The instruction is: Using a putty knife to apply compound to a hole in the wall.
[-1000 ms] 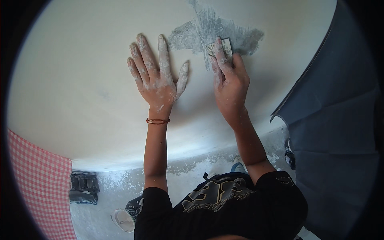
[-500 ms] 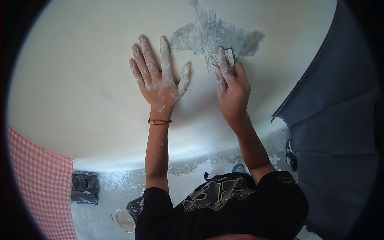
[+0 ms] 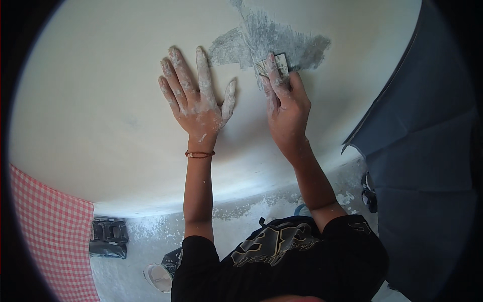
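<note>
My left hand [image 3: 198,103] lies flat on the pale wall [image 3: 121,85], its fingers spread and coated with white dust or paste. A red-brown cord bracelet [image 3: 200,154] circles that wrist. My right hand [image 3: 288,108] grips a small flat rectangular plate [image 3: 280,63], pale with dark smears; its exact kind is unclear. One whitened finger stretches over the plate's face, and the thumb is at its right side. The plate rests against the lower edge of a streaky grey patch [image 3: 266,38] on the wall. Part of the plate is hidden beneath my fingers.
A dark blue-grey sheet [image 3: 427,151] hangs at the right, a pink checked cloth [image 3: 50,226] at the lower left. Below are a white-smeared bucket [image 3: 158,278], a black object [image 3: 109,236] and a floor [image 3: 136,267] spattered white. A dark shoe-like item [image 3: 369,194] lies beside the sheet.
My right hand has slid a little up and to the left with the plate. My left hand keeps its place on the wall, and the view has shifted slightly.
</note>
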The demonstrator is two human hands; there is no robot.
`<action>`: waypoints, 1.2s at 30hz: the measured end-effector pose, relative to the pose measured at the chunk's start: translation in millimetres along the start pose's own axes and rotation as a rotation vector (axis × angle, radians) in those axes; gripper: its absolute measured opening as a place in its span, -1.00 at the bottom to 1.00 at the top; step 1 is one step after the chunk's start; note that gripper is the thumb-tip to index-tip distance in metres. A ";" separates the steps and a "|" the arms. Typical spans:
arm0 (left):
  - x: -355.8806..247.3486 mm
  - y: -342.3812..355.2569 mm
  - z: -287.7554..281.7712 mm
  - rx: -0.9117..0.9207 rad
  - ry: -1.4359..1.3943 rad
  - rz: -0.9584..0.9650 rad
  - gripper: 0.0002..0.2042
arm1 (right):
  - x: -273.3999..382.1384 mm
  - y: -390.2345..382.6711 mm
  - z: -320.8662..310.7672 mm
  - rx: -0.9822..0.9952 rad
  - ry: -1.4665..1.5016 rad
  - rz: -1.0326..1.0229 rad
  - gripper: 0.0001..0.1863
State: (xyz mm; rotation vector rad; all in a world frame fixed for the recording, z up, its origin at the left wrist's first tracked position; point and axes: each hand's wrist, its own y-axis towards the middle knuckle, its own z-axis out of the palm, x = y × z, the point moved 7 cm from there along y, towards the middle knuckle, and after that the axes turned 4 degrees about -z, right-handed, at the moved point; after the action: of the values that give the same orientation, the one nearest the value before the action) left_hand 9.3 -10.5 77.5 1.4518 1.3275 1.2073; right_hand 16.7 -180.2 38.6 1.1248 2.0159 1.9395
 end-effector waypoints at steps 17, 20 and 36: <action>-4.8 -4.3 6.1 -0.021 -0.022 0.006 -0.30 | -10.8 -14.6 1.2 -0.039 0.040 -0.035 -0.43; -1.2 -4.0 3.5 -0.035 -0.018 0.003 -0.30 | -2.0 -8.3 0.0 0.009 -0.029 -0.008 -0.47; -2.2 -4.1 0.6 -0.026 -0.023 0.016 -0.26 | -1.5 -0.7 0.4 -0.034 -0.016 -0.068 -0.33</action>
State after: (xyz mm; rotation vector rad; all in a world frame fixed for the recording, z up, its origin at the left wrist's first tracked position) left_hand 9.0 -12.2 73.1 1.4557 1.2825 1.2103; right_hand 17.7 -180.6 37.3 1.0465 1.9784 1.9185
